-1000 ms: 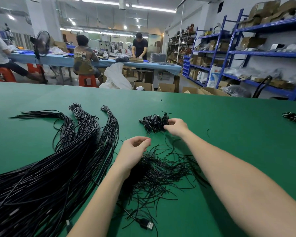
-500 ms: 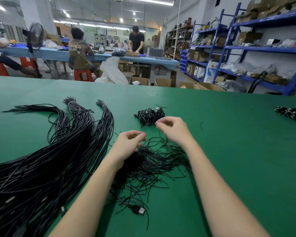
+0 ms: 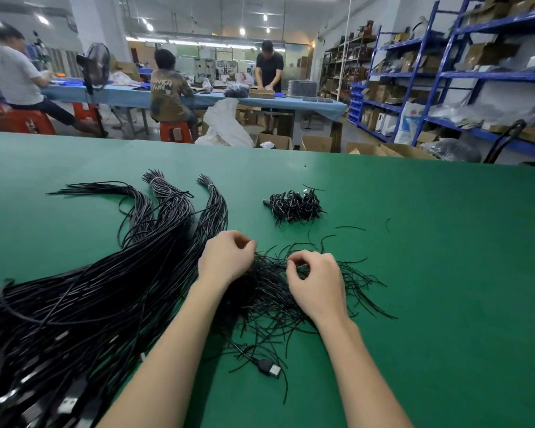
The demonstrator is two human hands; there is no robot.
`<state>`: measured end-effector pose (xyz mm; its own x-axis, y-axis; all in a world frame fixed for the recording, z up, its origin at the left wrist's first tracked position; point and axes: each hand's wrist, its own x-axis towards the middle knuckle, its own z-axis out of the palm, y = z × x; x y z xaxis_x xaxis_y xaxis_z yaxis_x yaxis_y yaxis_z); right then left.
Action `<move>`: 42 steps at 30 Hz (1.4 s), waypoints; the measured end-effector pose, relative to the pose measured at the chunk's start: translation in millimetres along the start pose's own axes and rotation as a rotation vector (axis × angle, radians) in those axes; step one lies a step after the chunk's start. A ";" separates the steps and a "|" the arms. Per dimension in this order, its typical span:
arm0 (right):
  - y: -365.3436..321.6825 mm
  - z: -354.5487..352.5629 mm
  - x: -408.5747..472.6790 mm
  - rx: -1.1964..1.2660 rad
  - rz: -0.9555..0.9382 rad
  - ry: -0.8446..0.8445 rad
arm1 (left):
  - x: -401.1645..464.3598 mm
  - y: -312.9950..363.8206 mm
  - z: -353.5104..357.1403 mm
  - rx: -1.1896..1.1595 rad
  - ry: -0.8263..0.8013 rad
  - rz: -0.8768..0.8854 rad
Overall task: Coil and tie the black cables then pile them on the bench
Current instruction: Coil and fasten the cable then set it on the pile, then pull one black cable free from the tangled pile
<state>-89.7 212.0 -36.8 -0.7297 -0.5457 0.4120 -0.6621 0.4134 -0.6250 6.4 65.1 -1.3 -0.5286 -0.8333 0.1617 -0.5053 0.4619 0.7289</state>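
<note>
Picking at ties: both hands work over the loose heap of thin black ties [image 3: 291, 298], which lies right in front of the person, I'd guess so a tie is always within reach.
Left hand [image 3: 226, 261]: curled into a loose fist at the heap's left edge; whether it pinches a strand I cannot tell.
Right hand [image 3: 317, 282]: thumb and forefinger brought together on top of the heap, seemingly nipping one tie.
Uncoiled cables [image 3: 90, 298]: a long thick sheaf on the left of the bench [image 3: 445, 273], fanning into banded bunches at the far end, with USB plugs at the near end; glossy, slack, straight.
Loose plug [image 3: 267, 367]: one cable end lies apart, just under the heap.
Finished pile [image 3: 294, 205]: small tight coils, set well beyond the hands, probably to keep done work clear of the tangle.
</note>
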 end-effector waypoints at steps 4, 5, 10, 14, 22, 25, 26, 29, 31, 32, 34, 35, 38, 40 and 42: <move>-1.9 4.2 -0.3 0.032 -0.009 0.001 | 3.7 -10.3 -11.2 0.370 0.085 -0.023; -3.2 5.1 -1.2 0.038 -0.015 0.003 | 4.6 -13.7 -12.9 0.453 0.085 -0.045; -8.7 6.2 -3.7 0.066 -0.010 0.003 | 7.1 -28.8 -16.5 0.606 0.032 -0.145; -8.8 6.5 -2.2 0.092 0.000 -0.006 | 10.1 -28.1 -16.9 0.606 0.023 -0.153; -12.2 4.7 -0.4 0.155 0.032 -0.007 | 9.3 -26.4 -24.1 0.502 -0.034 -0.165; -22.7 2.4 1.7 0.266 0.069 -0.009 | 12.0 -23.5 -29.6 0.219 -0.045 -0.189; -28.5 1.2 3.7 0.358 0.107 -0.041 | 13.3 -22.1 -32.2 0.099 -0.034 -0.178; -54.0 -4.8 7.7 0.773 0.277 -0.327 | 15.5 -12.9 -37.9 -0.266 -0.045 -0.185; -67.5 -2.9 6.4 0.875 0.287 -0.477 | 16.4 -8.0 -39.5 -0.522 -0.134 -0.227; -72.5 0.1 3.5 0.905 0.272 -0.533 | 15.9 -7.0 -40.0 -0.602 -0.185 -0.245; -80.9 5.8 -2.3 1.033 0.285 -0.605 | 14.7 -5.9 -41.4 -0.694 -0.275 -0.246; -84.0 7.2 -4.1 1.110 0.316 -0.607 | 14.1 -5.9 -42.3 -0.714 -0.312 -0.231; -84.1 6.5 -1.8 1.194 0.401 -0.502 | 14.8 -9.0 -44.3 -0.680 -0.397 -0.192; -81.8 2.1 1.3 1.189 0.424 -0.452 | 14.1 -13.3 -43.3 -0.550 -0.425 -0.146; -81.6 -4.6 3.8 1.179 0.415 -0.443 | 11.6 -16.8 -41.2 -0.303 -0.441 -0.072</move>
<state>-39.2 179.6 18.8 -0.5744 -0.8165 -0.0575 0.3034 -0.1472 -0.9414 36.9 35.1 15.8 -0.7692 -0.6228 -0.1432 -0.3662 0.2459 0.8975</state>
